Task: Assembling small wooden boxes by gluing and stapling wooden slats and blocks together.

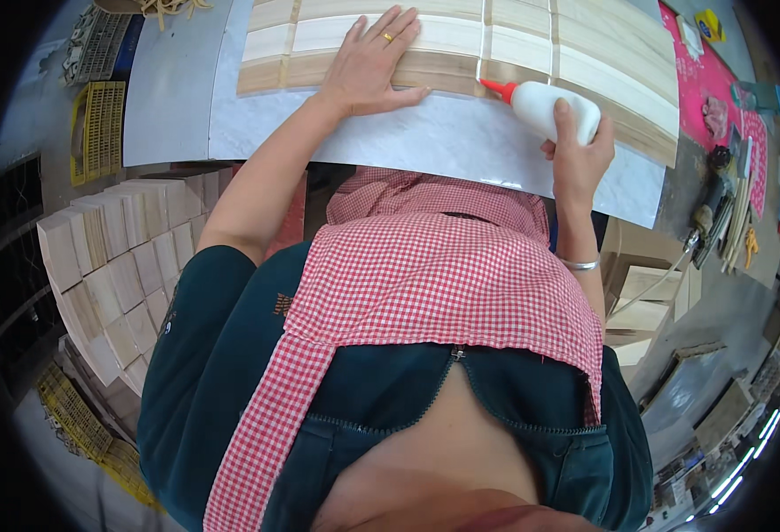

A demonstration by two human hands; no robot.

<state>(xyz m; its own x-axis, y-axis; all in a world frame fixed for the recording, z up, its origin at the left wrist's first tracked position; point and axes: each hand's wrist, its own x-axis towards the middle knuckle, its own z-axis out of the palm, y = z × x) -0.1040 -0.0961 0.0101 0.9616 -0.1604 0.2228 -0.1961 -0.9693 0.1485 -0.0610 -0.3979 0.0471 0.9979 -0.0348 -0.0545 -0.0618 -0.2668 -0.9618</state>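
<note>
My right hand (580, 146) grips a white glue bottle (545, 105) with a red nozzle, tilted so that its tip points left. That tip meets the near edge of a grooved wooden panel (443, 66), at the end of a groove holding a white line of glue (482, 40). A second groove to the right also shows white along it. Flat on the panel, left of the nozzle, lies my left hand (374, 66) with its fingers stretched out and a ring on one finger. The panel rests on a pale marbled tabletop (363, 142).
Stacked wooden blocks (124, 266) stand on the left below the table, near a yellow crate (99, 133). At the right are a pink surface (700, 97), thin sticks (737, 222) and an open cardboard box (642, 257). The table's near edge runs just before my apron.
</note>
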